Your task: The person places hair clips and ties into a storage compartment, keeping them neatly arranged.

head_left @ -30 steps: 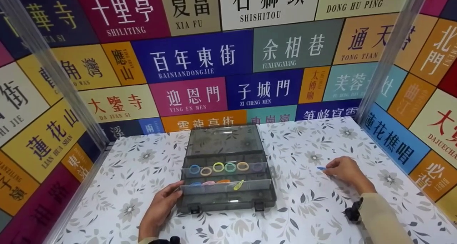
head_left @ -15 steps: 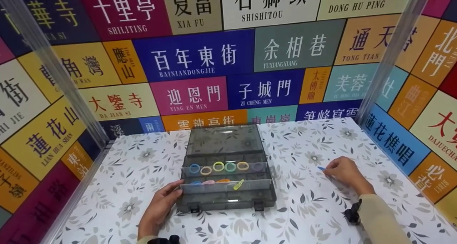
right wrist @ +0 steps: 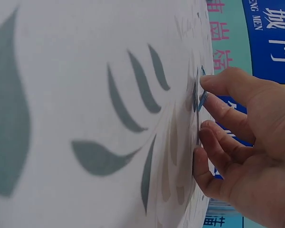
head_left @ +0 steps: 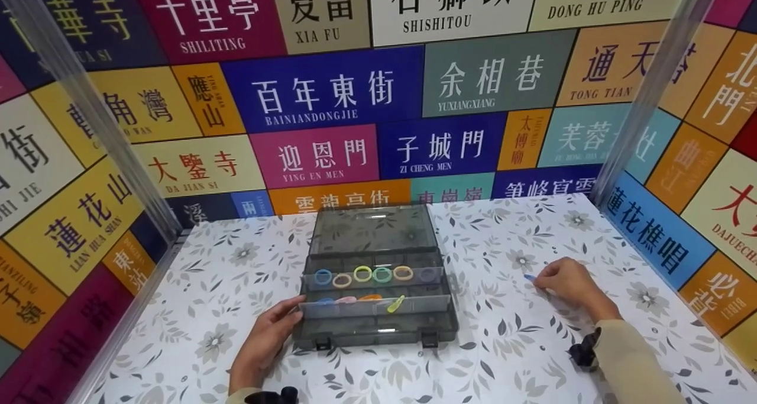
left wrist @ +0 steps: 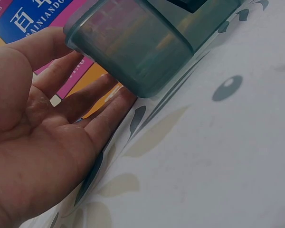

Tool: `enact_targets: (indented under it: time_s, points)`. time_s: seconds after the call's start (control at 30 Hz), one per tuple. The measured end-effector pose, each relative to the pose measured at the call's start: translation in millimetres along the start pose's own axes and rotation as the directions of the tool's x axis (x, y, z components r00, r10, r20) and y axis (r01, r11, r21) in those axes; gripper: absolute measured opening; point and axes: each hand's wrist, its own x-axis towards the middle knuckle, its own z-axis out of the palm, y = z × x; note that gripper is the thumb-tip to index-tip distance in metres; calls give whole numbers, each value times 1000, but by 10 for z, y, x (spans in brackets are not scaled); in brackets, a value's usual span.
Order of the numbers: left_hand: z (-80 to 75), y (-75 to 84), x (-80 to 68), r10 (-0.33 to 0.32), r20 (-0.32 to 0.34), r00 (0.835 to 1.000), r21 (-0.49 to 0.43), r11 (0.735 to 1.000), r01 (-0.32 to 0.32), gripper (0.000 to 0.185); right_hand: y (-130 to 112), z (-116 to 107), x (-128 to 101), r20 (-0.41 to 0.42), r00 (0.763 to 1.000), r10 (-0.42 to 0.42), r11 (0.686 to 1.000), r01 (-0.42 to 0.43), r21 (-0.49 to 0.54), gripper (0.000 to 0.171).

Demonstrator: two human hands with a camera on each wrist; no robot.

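Observation:
A dark see-through compartment box [head_left: 378,328] lies on the table, its lid [head_left: 374,232] tipped back. Several coloured hair ties [head_left: 382,275] stand along its back row. In the row before them are blue, pink and orange small things, with a yellow-green hair clip [head_left: 395,304] on the divider. My left hand [head_left: 269,342] touches the box's left side, fingers fairly straight; the left wrist view shows the fingertips against the box corner [left wrist: 137,57]. To the right of the box, my right hand [head_left: 571,283] pinches a small blue hair clip [right wrist: 203,101] at the tabletop, partly hidden by the fingers.
A white cloth with grey leaves and flowers covers the table [head_left: 491,356]. Walls with coloured name panels [head_left: 322,99] enclose the back and sides. Clear upright posts [head_left: 641,90] stand at the back corners.
The blue hair clip's visible tip has shifted slightly left and up, with the right hand moving a little. The left hand and the box stay in place.

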Motion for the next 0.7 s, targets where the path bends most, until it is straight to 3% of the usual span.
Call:
enact_targets:
  time_s: [0.2,0.4,0.7]
  points:
    - [5,16,-12,-13,1,1000,-4,1000,13,43,-192,77,16,2,1000,-6,999,6,43,18]
    - [15,-2,0,-6,-10,1000,-1,1000,6,44,-436,134,3,-52,993,-111,994,111,6,15]
    - [-3,0,20,-4,-6,1000,-8,1000,4,44,-905,173,-44,-131,937,-325,946,324,-30,11]
